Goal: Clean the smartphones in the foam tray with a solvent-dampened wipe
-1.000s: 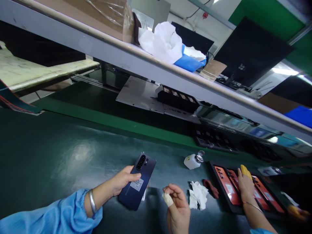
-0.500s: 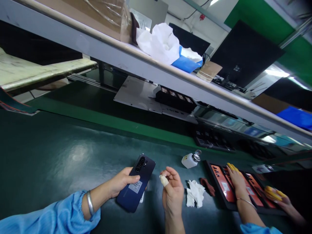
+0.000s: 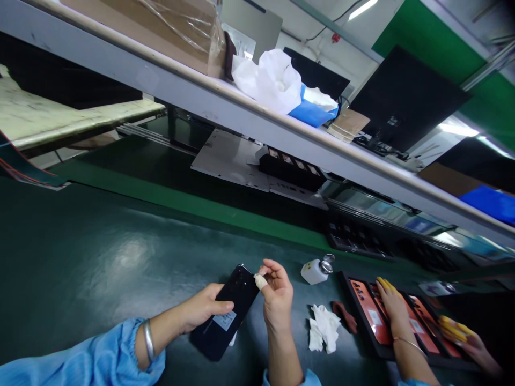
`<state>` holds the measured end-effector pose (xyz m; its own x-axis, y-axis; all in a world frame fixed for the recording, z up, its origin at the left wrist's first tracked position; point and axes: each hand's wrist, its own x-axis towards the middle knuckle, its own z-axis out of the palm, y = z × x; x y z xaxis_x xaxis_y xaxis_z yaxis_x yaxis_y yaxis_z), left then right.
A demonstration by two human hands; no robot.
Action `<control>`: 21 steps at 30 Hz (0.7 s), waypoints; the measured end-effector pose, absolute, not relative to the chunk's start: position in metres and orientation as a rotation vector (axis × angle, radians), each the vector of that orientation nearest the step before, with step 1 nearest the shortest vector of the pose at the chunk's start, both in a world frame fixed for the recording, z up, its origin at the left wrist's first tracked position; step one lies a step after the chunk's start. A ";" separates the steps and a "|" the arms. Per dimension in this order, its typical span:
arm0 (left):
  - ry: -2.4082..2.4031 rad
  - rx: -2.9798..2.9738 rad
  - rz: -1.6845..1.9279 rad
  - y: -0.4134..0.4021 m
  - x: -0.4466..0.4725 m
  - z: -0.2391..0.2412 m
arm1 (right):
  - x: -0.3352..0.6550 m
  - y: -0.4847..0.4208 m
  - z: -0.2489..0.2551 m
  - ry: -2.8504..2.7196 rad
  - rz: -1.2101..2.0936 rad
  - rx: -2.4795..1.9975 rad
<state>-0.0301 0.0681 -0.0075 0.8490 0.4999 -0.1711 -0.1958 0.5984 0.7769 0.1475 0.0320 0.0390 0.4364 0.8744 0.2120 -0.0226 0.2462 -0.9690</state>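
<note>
My left hand (image 3: 205, 310) is closed round a dark smartphone (image 3: 225, 316), thumb across its back. The phone is tilted, camera end up and away from me, with a pale label (image 3: 225, 320) on its back. A bit of something white (image 3: 233, 339) shows at its lower right edge. My right hand (image 3: 277, 295) is at the phone's upper right edge, its thumb in a cream finger cot (image 3: 260, 281). Thumb and forefinger are drawn together there; whether they pinch anything is too small to tell. The other fingers are curled.
To the right are a white pump bottle (image 3: 317, 269), crumpled white cloth (image 3: 324, 328) and a dark red cloth (image 3: 345, 316). Beyond them, a co-worker's yellow-tipped hands (image 3: 392, 305) work over a black tray (image 3: 372, 343) of orange-red phones. A shelf (image 3: 225, 94) crosses above the green bench.
My right hand has moved left, from apart to the phone's upper right edge. The phone has tilted slightly and its back looks darker. The view has shifted a little.
</note>
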 end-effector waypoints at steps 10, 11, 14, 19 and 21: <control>0.425 0.923 0.412 0.070 -0.032 -0.003 | 0.151 0.036 0.030 -0.922 0.765 -1.200; 0.426 0.927 0.416 0.070 -0.032 -0.003 | 0.152 0.036 0.029 -0.915 0.771 -1.201; 0.425 0.933 0.426 0.070 -0.032 -0.004 | 0.153 0.037 0.029 -0.880 0.808 -1.194; 0.403 0.914 0.426 0.070 -0.032 -0.007 | 0.153 0.035 0.032 -0.837 0.910 -1.200; 0.395 0.889 0.426 0.070 -0.032 -0.007 | 0.153 0.033 0.031 -0.817 0.947 -1.210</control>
<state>-0.0321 0.0700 -0.0069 0.8468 0.5097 -0.1523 -0.1905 0.5579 0.8078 0.1533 0.0329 0.0311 0.3967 0.9177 0.0204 -0.1550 0.0889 -0.9839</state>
